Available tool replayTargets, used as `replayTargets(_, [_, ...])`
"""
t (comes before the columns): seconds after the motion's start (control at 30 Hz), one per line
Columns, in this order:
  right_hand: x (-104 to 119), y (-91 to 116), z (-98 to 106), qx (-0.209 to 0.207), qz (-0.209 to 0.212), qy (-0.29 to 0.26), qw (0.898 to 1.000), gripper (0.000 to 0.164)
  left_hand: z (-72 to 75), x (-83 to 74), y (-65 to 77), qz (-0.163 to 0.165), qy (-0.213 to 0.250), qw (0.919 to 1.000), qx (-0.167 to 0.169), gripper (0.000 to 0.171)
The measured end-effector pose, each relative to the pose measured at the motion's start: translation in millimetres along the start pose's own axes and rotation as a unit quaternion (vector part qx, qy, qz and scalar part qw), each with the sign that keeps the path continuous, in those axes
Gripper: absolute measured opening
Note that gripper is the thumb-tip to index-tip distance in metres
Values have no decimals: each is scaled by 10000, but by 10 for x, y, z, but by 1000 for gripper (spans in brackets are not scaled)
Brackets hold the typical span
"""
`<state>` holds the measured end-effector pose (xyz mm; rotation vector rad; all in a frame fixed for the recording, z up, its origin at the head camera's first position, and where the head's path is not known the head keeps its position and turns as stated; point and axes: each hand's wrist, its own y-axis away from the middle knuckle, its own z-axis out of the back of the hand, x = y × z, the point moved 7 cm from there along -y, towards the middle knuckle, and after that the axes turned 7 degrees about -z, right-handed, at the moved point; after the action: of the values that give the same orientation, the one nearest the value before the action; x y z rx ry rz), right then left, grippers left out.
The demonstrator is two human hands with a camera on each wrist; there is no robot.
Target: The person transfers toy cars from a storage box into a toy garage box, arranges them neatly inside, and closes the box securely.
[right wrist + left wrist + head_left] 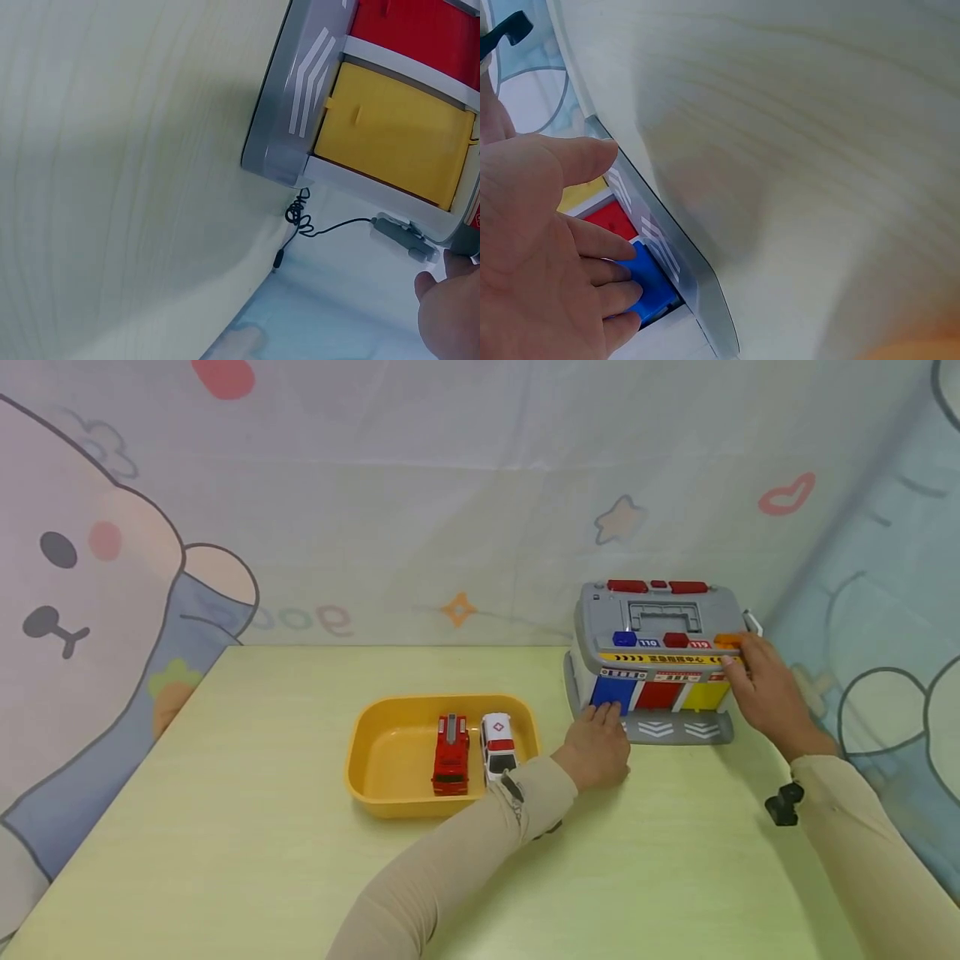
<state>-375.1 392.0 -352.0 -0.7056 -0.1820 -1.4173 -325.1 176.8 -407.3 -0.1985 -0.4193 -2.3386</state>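
A toy rescue garage [660, 618] with a grey roof and blue, red and yellow doors stands at the table's back right. My left hand [596, 747] reaches low to its front, fingers nearly straight against the blue door [651, 281]. In the left wrist view the palm shows, with the thumb held apart near the grey base. At the roof's right front corner rests my right hand [768, 689], fingers by the orange light [727, 641] and thumb at the front edge. The right wrist view shows only part of that hand, beside the yellow door [394, 135].
Left of the garage, a yellow tray [375, 806] holds a red fire truck [451, 756] and a white ambulance [498, 743]; my left forearm passes close to its right front corner. A coiled cord leads to a small grey handset [405, 238] on the garage's side. A printed cloth hangs behind.
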Motion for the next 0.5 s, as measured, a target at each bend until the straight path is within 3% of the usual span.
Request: replayTargets(0.5, [3,-2,19,-329,-30,78,9994,51,-22,10,11,225,286,9993,86,82])
